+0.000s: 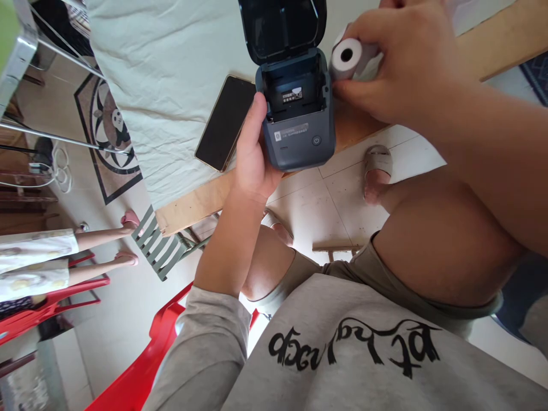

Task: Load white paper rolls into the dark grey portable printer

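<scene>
A dark blue portable label printer (302,142) rests in my left hand (256,154), whose thumb presses along its left side and whose other fingers are hidden beneath it. The printer's black lid (285,28) stands raised, baring the paper bay with a small printed sticker inside. My right hand (402,68) grips a white paper roll (346,58) by its side, close to the printer's right edge. The roll's end with its dark core hole faces me. To the left of the printer, a black smartphone (225,123) lies face up on the cloth.
A pale green cloth (171,85) covers the table, with its bare wooden edge (192,202) towards me. Below and left are a green slatted stool (158,242) and a red plastic chair (145,354). Another person's legs (98,240) show at far left.
</scene>
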Available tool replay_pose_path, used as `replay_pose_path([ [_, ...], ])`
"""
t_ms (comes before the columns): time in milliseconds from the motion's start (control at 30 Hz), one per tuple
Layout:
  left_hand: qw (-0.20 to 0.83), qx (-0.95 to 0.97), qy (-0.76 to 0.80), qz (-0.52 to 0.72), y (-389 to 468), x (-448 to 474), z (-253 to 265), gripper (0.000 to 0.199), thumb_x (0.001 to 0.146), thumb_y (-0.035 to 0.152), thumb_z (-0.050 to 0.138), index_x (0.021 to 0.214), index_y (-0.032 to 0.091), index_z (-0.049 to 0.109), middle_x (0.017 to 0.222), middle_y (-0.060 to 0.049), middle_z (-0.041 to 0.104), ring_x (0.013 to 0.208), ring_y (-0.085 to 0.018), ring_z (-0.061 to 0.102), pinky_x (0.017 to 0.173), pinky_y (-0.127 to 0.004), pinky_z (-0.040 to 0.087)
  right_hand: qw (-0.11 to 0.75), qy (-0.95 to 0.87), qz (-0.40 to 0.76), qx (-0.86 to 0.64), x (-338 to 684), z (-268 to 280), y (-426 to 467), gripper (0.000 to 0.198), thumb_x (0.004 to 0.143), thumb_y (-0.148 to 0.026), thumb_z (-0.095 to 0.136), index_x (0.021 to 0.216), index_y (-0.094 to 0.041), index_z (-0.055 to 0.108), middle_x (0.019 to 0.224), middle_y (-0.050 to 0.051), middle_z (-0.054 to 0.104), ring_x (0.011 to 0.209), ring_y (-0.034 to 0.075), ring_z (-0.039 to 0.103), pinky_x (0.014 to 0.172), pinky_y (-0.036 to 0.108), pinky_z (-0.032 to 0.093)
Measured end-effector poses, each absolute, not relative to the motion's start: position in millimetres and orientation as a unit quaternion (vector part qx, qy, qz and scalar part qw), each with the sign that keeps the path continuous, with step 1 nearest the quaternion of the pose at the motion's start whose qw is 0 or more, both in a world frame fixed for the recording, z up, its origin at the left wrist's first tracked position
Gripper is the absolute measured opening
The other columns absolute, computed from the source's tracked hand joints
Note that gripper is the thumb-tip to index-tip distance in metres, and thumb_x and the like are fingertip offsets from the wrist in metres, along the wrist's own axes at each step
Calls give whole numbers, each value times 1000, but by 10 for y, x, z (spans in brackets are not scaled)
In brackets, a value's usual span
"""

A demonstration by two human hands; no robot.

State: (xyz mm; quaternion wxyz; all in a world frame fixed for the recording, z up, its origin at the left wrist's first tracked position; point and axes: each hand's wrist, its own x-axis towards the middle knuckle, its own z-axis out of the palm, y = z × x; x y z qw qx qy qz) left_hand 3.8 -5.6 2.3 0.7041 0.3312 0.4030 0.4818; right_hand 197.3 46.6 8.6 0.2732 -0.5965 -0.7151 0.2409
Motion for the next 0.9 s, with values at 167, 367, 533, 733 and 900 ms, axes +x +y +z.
replay_pose_path([
  [167,704,337,399,482,-50,29,11,43,90,54,40,98,28,73,117,0,74,119,-23,67,106,-37,55,284,-702,282,-589,1941,329,285,55,71,-53,54,99,-6,58,78,2,40,73,-22,27,63,1,12],
  [367,706,338,388,486,-43,14,-22,44,90,55,41,101,25,72,110,0,75,110,-20,70,106,-37,56,329,-632,402,-575,1906,238,293,58,70,-45,52,122,-19,53,108,-4,53,78,-15,47,63,-5,42],
  [533,705,331,383,496,-42,26,-28,42,91,53,42,98,25,72,103,0,75,100,-16,70,106,-37,56,361,-565,516,-534,1870,167,348,64,73,-43,44,134,-32,29,133,-7,41,98,-8,55,76,18,58],
  [733,708,327,381,498,-41,53,0,44,91,53,41,97,24,73,106,-2,75,100,-17,70,101,-34,58,346,-562,578,-480,1839,279,299,60,75,-34,36,134,-25,27,132,-2,40,88,-10,50,62,6,45],
  [900,708,325,391,491,-29,48,9,45,91,52,37,98,25,73,111,-3,75,108,-20,70,104,-37,57,353,-595,575,-437,1867,324,208,69,73,-39,51,135,-28,22,139,-4,33,95,-14,46,70,3,49],
])
